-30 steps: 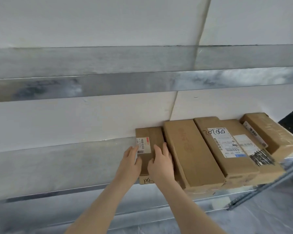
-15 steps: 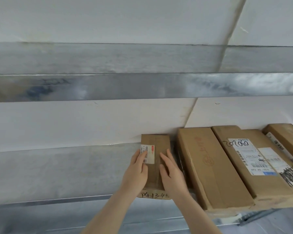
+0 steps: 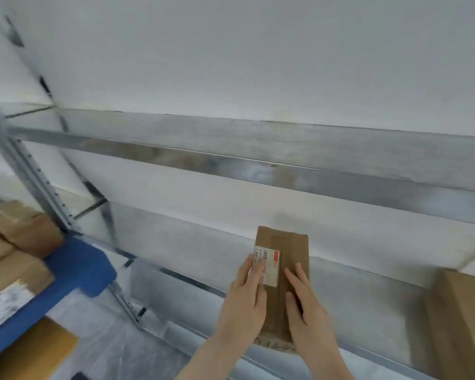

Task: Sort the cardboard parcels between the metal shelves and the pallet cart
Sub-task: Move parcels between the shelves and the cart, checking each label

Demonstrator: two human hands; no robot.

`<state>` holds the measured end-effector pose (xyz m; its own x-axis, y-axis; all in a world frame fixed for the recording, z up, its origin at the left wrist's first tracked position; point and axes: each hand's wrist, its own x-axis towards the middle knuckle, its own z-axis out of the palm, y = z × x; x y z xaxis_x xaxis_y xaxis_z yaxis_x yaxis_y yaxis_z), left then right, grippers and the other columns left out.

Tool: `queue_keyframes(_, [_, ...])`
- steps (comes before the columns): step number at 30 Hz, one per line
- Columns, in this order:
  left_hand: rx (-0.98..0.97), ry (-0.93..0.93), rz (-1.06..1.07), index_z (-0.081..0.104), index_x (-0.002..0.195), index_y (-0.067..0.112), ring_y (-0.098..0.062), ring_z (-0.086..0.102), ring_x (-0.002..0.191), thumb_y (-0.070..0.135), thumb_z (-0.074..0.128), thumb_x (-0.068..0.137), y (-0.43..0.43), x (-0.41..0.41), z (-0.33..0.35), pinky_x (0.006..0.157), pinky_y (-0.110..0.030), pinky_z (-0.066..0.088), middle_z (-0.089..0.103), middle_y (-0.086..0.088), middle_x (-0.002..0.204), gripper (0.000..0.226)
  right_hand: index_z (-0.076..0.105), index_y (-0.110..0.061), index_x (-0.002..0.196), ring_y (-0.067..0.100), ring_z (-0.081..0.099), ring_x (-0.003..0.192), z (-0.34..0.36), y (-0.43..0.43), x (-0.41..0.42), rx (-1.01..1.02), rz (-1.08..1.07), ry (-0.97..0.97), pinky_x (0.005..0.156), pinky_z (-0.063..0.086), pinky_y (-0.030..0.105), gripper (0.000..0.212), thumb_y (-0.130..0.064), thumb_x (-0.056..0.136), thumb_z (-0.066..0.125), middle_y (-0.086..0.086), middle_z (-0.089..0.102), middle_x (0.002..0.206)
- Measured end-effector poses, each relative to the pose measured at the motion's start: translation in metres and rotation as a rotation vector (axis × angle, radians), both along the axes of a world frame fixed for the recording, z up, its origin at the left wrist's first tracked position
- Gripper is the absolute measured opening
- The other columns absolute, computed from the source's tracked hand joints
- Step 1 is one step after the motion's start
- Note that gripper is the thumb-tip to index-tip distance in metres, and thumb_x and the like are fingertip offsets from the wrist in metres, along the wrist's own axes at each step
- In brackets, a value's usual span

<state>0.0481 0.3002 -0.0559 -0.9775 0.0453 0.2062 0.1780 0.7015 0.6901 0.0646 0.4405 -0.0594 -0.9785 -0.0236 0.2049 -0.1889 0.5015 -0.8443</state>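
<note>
A small narrow cardboard parcel [image 3: 290, 246] with a white label lies on the lower metal shelf [image 3: 181, 250], its front end at the shelf's front edge. My left hand [image 3: 244, 305] rests flat on its left half, with the fingers over the label. Flat on its right half lies my right hand [image 3: 307, 311], fingers straight. A larger cardboard parcel [image 3: 462, 314] lies on the same shelf at the far right, apart from the small one. The blue pallet cart [image 3: 74, 272] stands at the left with cardboard parcels [image 3: 25, 234] stacked on it.
An upper metal shelf [image 3: 258, 160] runs across above the parcel. A perforated shelf post [image 3: 36, 176] stands at the left between shelf and cart. A white wall is behind. Bare shelf surface stretches left of the small parcel.
The small parcel has slid left along the shelf under both hands, away from the row of larger parcels. The view has turned left, and the blue cart has come into sight.
</note>
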Motion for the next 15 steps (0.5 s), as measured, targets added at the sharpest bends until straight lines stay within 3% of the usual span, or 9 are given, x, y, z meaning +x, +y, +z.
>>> queue_keyframes(3, [-0.001,0.027,0.187,0.023,0.139,0.043,-0.01,0.037,0.128,0.027,0.027,0.096,-0.087,0.028,0.025,0.097,-0.031,0.045,0.012,0.017,0.152,0.046,0.039,-0.035,0.135,0.005,0.035,0.13,0.026,-0.088,0.002,0.006,0.174,0.014,0.104,0.033,0.024,0.042,-0.021,0.096,0.041,-0.03,0.014,0.142])
queue_keyframes(6, [0.015,0.062,0.376,0.023,0.14,0.042,-0.01,0.028,0.134,0.026,0.027,0.097,-0.175,0.06,0.047,0.104,-0.025,0.036,0.011,0.016,0.153,0.046,0.039,-0.035,0.135,0.006,0.032,0.132,0.048,-0.182,0.011,0.006,0.337,0.034,0.107,0.029,0.027,0.041,-0.022,0.096,0.041,-0.029,0.012,0.142])
queue_keyframes(10, [0.052,0.089,0.568,0.021,0.141,0.042,-0.001,0.016,0.136,0.027,0.028,0.097,-0.286,0.102,0.07,0.103,-0.014,0.018,0.008,0.019,0.153,0.047,0.043,-0.041,0.13,-0.001,0.028,0.131,0.072,-0.301,0.027,-0.054,0.535,0.067,0.101,0.028,0.017,0.041,-0.019,0.095,0.044,-0.029,0.01,0.145])
queue_keyframes(12, [0.055,0.118,0.641,0.022,0.141,0.043,0.0,0.016,0.137,0.028,0.028,0.097,-0.338,0.121,0.081,0.106,-0.018,0.019,0.01,0.02,0.152,0.047,0.042,-0.044,0.129,-0.004,0.025,0.132,0.083,-0.357,0.037,-0.083,0.618,0.092,0.098,0.025,0.009,0.04,-0.022,0.095,0.043,-0.029,0.007,0.146])
queue_keyframes(15, [0.053,0.162,0.73,0.023,0.139,0.044,0.001,0.015,0.137,0.03,0.029,0.096,-0.403,0.14,0.097,0.106,-0.02,0.022,0.011,0.021,0.152,0.046,0.036,-0.057,0.123,-0.018,0.02,0.125,0.101,-0.43,0.046,-0.107,0.724,0.149,0.081,0.021,-0.01,0.039,-0.029,0.096,0.041,-0.033,0.004,0.144])
